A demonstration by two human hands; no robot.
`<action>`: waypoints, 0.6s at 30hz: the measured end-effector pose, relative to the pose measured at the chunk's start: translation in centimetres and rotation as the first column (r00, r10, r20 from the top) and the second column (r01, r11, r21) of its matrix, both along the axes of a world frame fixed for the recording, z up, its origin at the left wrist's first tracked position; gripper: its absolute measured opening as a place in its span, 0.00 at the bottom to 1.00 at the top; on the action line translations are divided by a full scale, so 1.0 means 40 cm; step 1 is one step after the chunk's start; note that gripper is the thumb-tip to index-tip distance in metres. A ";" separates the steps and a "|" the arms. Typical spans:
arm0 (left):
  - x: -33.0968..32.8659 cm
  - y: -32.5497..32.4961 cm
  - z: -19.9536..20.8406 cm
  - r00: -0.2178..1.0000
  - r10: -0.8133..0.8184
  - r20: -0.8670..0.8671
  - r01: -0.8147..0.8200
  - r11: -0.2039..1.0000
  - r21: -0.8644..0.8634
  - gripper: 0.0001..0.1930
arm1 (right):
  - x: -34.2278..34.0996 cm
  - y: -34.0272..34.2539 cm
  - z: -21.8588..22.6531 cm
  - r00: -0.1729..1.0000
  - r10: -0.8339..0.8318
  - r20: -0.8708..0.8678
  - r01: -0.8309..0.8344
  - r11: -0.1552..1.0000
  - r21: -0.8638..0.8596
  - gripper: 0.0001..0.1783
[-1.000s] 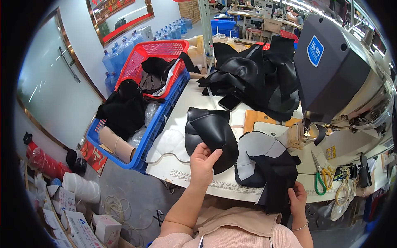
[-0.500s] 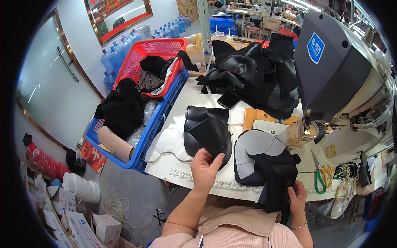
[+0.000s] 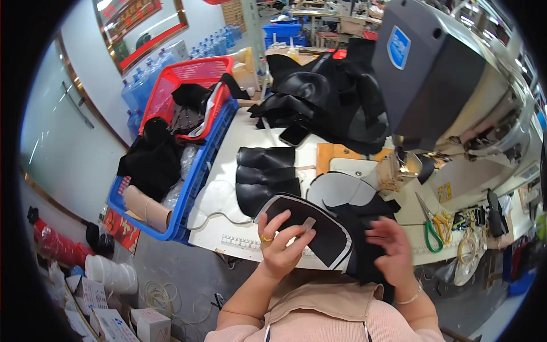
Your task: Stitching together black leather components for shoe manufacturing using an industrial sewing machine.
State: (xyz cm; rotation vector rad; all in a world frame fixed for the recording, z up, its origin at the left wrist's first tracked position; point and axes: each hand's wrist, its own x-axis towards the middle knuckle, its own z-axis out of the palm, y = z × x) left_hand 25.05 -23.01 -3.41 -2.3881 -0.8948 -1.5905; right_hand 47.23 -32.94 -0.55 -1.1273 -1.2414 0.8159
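Note:
My left hand [image 3: 280, 246] is closed on a curved black leather panel [image 3: 327, 246], tilted so its dark underside with a pale edge faces up; a small light tab shows by my fingertips. Close to its right side, my right hand [image 3: 392, 249] hovers over black fabric [image 3: 356, 222], fingers apart and slightly blurred, with nothing visible in them. That fabric lies partly over a rounded light-grey piece [image 3: 342, 188] on the white table. Left of it rest black padded leather pieces [image 3: 265, 174], with a white shaped piece [image 3: 213, 199] beside them.
A large sewing machine [image 3: 427, 85] stands at the right, scissors with green handles [image 3: 432, 236] below it. Black leather pieces [image 3: 336, 97] are heaped at the back, near a phone [image 3: 294, 134]. A red basket [image 3: 152, 94] sits on a blue crate [image 3: 196, 199] at the left.
My left hand has lifted the black panel off the padded leather pieces, turned it over and brought it rightward. My right hand has let go of the black fabric's edge and risen.

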 end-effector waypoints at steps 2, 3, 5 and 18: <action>0.007 -0.019 -0.001 0.996 -0.014 -0.087 0.014 1.000 -0.002 0.09 | -0.041 0.032 0.009 0.994 0.101 0.040 -0.096 0.990 -0.105 0.36; 0.008 -0.030 -0.002 0.987 -0.011 -0.158 0.011 1.000 0.002 0.08 | -0.054 0.042 0.009 0.987 0.136 0.080 -0.121 0.977 -0.178 0.34; 0.004 -0.045 -0.002 0.985 -0.022 -0.169 0.028 0.999 0.034 0.08 | -0.069 0.066 -0.001 0.995 0.103 0.013 -0.096 0.959 -0.265 0.25; -0.014 -0.035 0.041 0.760 -0.421 0.496 0.609 0.194 -0.769 0.06 | -0.039 0.095 0.025 0.814 0.370 -0.448 -0.414 0.910 0.000 0.40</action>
